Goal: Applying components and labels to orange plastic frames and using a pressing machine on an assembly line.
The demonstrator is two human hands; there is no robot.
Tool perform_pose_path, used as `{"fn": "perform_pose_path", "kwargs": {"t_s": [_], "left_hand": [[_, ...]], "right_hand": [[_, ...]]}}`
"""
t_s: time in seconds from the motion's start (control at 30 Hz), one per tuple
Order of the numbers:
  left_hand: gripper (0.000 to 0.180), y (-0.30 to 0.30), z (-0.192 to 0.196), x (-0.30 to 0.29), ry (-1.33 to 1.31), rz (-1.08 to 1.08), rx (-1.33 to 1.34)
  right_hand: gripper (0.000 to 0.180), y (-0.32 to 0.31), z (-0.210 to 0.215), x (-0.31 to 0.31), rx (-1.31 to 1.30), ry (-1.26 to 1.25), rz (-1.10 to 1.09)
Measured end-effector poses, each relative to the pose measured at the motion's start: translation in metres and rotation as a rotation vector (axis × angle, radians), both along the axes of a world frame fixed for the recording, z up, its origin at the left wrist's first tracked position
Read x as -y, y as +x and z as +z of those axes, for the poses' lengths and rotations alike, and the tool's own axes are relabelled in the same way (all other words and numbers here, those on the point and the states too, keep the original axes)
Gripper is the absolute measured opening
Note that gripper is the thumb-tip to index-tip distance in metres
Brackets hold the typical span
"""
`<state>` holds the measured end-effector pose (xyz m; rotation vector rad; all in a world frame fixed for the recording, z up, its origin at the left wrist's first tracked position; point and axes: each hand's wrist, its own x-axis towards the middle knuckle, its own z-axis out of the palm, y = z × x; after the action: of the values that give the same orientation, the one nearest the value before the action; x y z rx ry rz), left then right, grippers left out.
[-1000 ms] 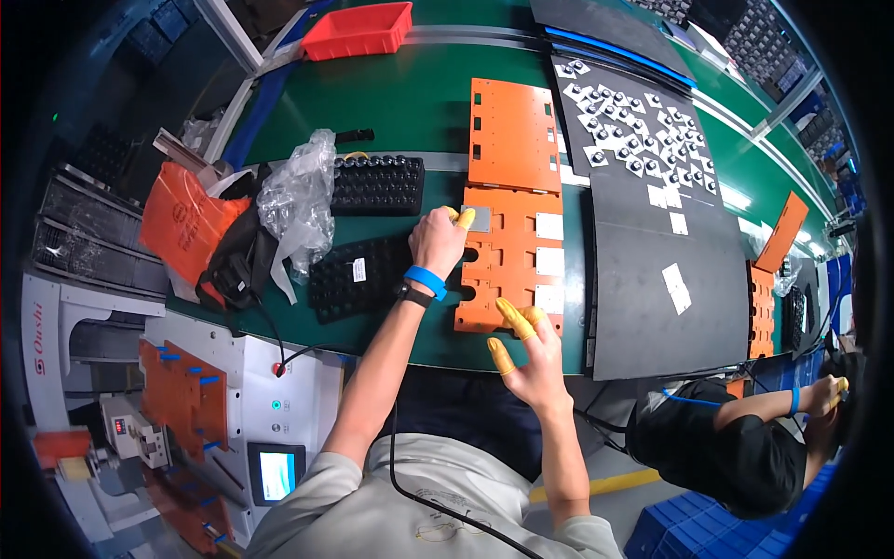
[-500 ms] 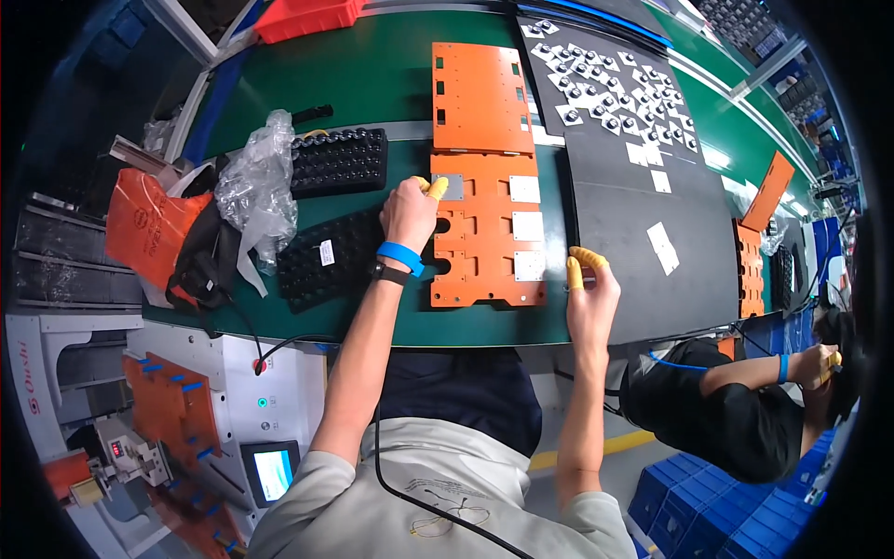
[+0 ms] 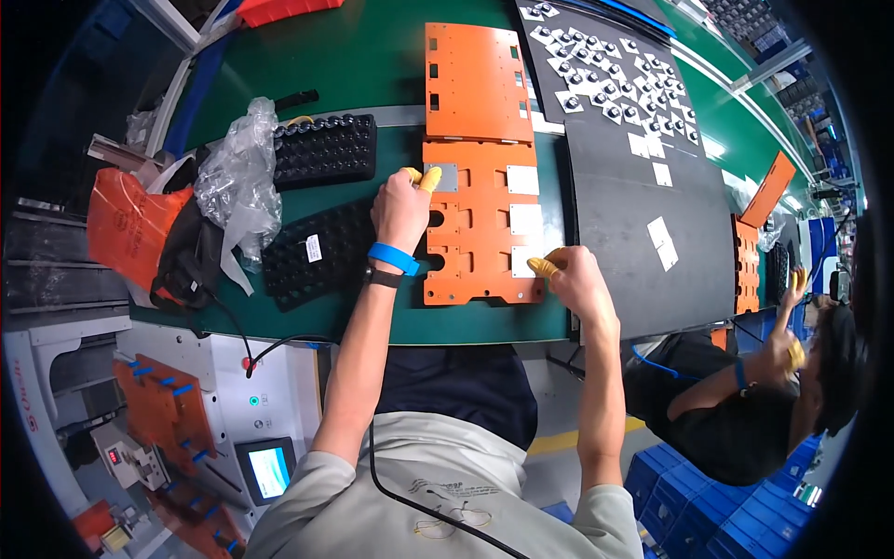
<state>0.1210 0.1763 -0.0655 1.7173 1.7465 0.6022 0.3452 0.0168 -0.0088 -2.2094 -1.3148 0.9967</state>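
An orange fixture panel point(image 3: 482, 224) lies in front of me on the green bench, joined to a second orange panel point(image 3: 470, 84) beyond it. Several square plates sit in its pockets. My left hand point(image 3: 402, 216), fingertips in yellow cots, is closed with thumb and finger at the left edge of a grey square plate point(image 3: 447, 178). Nearer me, my right hand point(image 3: 585, 282) has its yellow-covered thumb and finger pinched at the right edge of the lowest white square plate point(image 3: 523, 263). Two more white plates, an upper one point(image 3: 522, 180) and a middle one point(image 3: 525, 220), lie above it.
Black trays point(image 3: 326, 149) and crumpled clear plastic point(image 3: 244, 177) lie left, beside an orange bag point(image 3: 130, 224). On the right, a black mat point(image 3: 643, 289) carries loose white plates point(image 3: 662, 244) and many plates with black round parts point(image 3: 610, 79). A co-worker point(image 3: 717, 401) sits at right.
My right hand has moved left from beside the fixture onto its lowest right plate, its fingers closing together. My left hand stays at the grey plate. The co-worker's hands have risen.
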Motion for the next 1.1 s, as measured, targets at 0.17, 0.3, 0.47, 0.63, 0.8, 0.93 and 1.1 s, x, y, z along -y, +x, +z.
{"fn": "perform_pose_path", "kwargs": {"t_s": [0.17, 0.3, 0.47, 0.63, 0.8, 0.93, 1.1], "left_hand": [[0.038, 0.001, 0.002, -0.002, 0.006, 0.007, 0.038], [0.039, 0.000, 0.002, -0.006, -0.016, -0.014, 0.037], [0.041, -0.008, 0.005, -0.003, 0.036, 0.010, 0.047], [0.028, -0.019, 0.026, 0.026, 0.486, -0.003, 0.214], [0.050, -0.062, 0.053, 0.080, -0.350, -0.202, 1.146], [0.058, -0.099, 0.072, 0.094, -0.298, -0.125, 1.224], [0.059, -0.139, 0.087, 0.094, -0.375, -0.119, 1.263]], "right_hand": [[0.020, 0.015, -0.002, -0.021, 0.086, -0.106, 0.081], [0.019, 0.020, 0.002, -0.032, 0.108, -0.163, 0.075], [0.029, 0.010, 0.022, -0.037, 0.173, -0.246, 0.109], [0.036, -0.030, 0.044, -0.026, 0.568, -0.015, 0.160], [0.057, -0.130, 0.081, -0.049, 0.227, 0.775, 0.640], [0.049, -0.171, 0.076, -0.073, 0.229, 0.945, 0.865], [0.036, -0.196, 0.066, -0.083, -0.004, 0.899, 0.878]]}}
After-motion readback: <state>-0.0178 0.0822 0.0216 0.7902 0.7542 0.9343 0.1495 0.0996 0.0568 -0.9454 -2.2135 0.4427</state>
